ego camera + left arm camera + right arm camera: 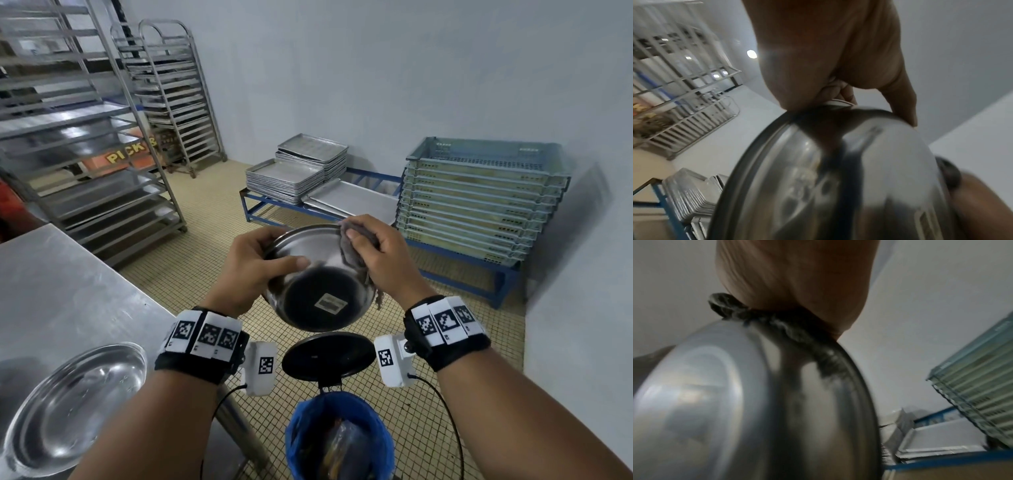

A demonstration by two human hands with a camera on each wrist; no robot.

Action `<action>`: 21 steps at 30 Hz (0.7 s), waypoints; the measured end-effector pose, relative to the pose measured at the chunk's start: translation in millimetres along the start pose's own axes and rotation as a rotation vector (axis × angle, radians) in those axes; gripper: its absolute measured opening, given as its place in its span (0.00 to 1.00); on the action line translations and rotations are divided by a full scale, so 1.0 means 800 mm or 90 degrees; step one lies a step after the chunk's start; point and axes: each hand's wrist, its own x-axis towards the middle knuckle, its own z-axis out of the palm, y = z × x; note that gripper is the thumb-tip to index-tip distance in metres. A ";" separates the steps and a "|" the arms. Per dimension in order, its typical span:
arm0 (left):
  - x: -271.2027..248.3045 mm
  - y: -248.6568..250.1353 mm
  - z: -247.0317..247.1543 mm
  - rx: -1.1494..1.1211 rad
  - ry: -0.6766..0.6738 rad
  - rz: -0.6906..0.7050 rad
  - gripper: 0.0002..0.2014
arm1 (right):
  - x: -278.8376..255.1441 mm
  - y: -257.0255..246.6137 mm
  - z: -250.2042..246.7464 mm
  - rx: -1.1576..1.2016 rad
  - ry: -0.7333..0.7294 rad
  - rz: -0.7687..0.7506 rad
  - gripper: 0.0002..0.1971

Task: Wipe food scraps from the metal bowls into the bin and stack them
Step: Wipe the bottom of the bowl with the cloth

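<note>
Bin (339, 442), blue liner, lid up, sits right below. 2nd bowl (77, 401) rests on steel surface (68, 291), shiny, shallow. Held bowl (317, 277) tipped above bin, base w/ sticker facing viewer. Left hand (255, 270) clamps rim; right hand (375, 253) pinches grey rag (352, 240) over far rim. Best: keep opening angled down, sweep rag toward bin; smooth steel likely slips.

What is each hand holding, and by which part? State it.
The left hand grips the metal bowl by its left rim, thumb across its outside. The right hand holds a grey cloth bunched over the right rim.
</note>
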 end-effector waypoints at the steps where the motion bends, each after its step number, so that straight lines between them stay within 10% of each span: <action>1: -0.001 -0.002 -0.001 -0.022 0.012 -0.008 0.34 | -0.003 0.002 0.000 0.014 0.007 0.019 0.08; 21: 0.010 0.008 0.007 0.016 0.051 -0.001 0.24 | 0.014 -0.012 0.004 0.034 0.010 -0.005 0.10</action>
